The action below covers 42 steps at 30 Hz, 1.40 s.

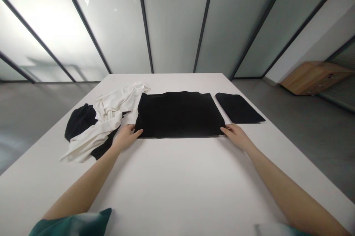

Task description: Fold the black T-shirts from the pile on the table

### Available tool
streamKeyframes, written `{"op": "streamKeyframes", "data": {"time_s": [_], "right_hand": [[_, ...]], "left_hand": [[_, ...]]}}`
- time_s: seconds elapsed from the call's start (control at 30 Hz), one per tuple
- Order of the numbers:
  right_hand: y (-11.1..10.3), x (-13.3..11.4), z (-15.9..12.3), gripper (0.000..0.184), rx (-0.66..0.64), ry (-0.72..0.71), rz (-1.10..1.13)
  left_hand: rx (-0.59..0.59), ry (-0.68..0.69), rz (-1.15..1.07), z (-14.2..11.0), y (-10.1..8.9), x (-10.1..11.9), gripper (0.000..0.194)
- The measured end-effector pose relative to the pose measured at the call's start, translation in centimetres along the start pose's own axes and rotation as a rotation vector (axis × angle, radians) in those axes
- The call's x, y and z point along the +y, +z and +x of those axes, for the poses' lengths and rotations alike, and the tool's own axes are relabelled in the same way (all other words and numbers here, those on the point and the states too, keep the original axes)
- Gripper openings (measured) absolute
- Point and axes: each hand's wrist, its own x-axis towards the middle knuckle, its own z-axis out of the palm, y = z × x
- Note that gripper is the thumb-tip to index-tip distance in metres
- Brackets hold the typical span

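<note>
Our left hand (126, 137) and our right hand (235, 136) are at the near edge of a folded black garment (179, 115), one at each corner. The fingers of both hands are open and extended; they touch the garment but do not grip it. The garment lies between the two hands, on a white table (166, 191). Just beyond our right fingers is a smaller black piece (238, 108). Left of our left fingers lie a crumpled white cloth (107, 118) and a black cloth (80, 121), mixed together. Far beyond our right fingers, off the table, stands a wooden cabinet (316, 78).
</note>
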Motion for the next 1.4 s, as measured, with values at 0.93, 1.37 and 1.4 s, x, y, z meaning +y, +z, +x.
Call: {"op": "streamKeyframes", "data": {"time_s": [0.93,1.37,1.4], "right_hand": [[-0.2,0.0,-0.8,0.021,0.053,0.105,0.296],[-0.7,0.2,-0.8,0.027,0.224,0.109,0.028],[-1.0,0.0,-0.8,0.031,0.278,0.041,-0.061]], "left_hand": [[0.152,-0.084,-0.485,-0.8,0.1,-0.7,0.037],[0.259,-0.140,-0.134,-0.9,-0.5,-0.9,0.037],[0.308,-0.097,-0.044,-1.0,-0.6,-0.6,0.038]]}}
